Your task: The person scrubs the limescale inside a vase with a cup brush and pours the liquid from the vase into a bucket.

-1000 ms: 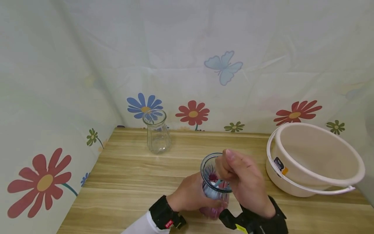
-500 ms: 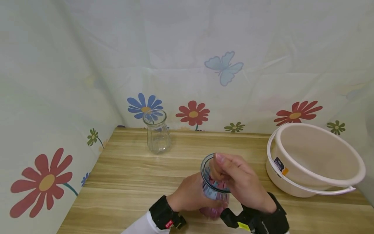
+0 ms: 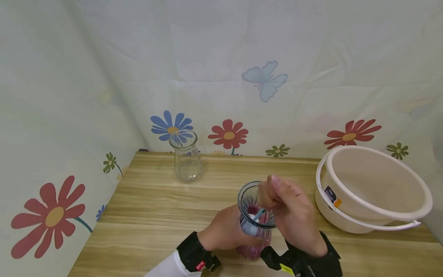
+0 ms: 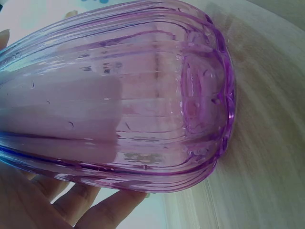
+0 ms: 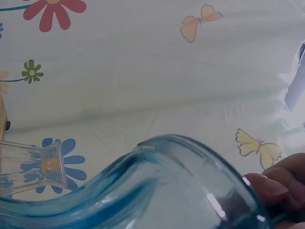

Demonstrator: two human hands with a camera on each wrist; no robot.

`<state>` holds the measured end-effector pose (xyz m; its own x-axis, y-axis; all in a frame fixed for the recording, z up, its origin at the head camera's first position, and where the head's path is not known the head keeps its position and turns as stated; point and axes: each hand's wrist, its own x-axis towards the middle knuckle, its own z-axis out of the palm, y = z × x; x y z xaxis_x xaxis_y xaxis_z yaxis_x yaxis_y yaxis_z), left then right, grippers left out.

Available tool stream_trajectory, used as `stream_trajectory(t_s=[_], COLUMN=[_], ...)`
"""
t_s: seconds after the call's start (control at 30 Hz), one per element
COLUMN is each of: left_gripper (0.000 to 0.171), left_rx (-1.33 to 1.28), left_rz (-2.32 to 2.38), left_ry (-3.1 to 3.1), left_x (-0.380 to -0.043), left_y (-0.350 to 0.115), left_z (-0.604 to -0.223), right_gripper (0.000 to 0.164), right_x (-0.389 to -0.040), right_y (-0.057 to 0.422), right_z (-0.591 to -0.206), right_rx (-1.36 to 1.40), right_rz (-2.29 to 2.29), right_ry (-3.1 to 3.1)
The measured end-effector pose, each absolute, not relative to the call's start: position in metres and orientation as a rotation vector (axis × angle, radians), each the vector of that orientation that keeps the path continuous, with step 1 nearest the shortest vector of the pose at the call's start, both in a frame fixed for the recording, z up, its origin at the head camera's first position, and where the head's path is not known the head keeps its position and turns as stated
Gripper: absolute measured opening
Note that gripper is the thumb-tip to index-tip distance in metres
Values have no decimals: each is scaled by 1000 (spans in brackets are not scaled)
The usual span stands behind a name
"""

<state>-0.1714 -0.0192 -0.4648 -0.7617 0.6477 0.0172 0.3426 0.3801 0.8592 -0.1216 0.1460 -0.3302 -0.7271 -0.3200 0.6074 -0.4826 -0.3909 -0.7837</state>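
A tall ribbed glass vase [image 3: 252, 252], bluish at the rim and pink-purple toward its base, stands tilted over the table. Wrapped around its side is my left hand [image 3: 225, 227]; in the left wrist view its fingers [image 4: 107, 210] lie along the glass [image 4: 143, 95]. My right hand [image 3: 292, 215] is at the vase's mouth, fingers curled around the thin blue handle of a bottle brush [image 3: 259, 214]. The brush's whitish head is down inside the vase, partly hidden by glass and hand. The right wrist view shows the blue rim [image 5: 167, 176] close up, with right fingertips [image 5: 274, 186] beside it.
A clear glass vase [image 3: 188, 165] stands at the back left of the wooden table [image 3: 155, 204]. A cream bucket [image 3: 377, 182] with a handle sits at the right. Behind and at the left hangs a white sheet [image 3: 207, 46] printed with flowers and butterflies.
My right hand dipped left and down into the vase mouth, then rose back up to the right, so the brush handle shows again. The left hand and vase stayed nearly still.
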Motion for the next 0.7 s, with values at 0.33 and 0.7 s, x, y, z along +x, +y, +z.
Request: stream_trajectory(t_s=[0.33,0.7], left_gripper=[75,81], left_rx=[779,785], left_rz=[1308,1268], left_ry=[2379,2425], left_x=[-168,-167], left_y=[-21,-19], left_z=[-465,-464], right_gripper=[38,36], right_x=[-122,-115], right_y=[159,165], right_z=[-329,-319], right_rx=[1219,1324], right_rz=[2298,2294], right_ry=[-1279,-1027])
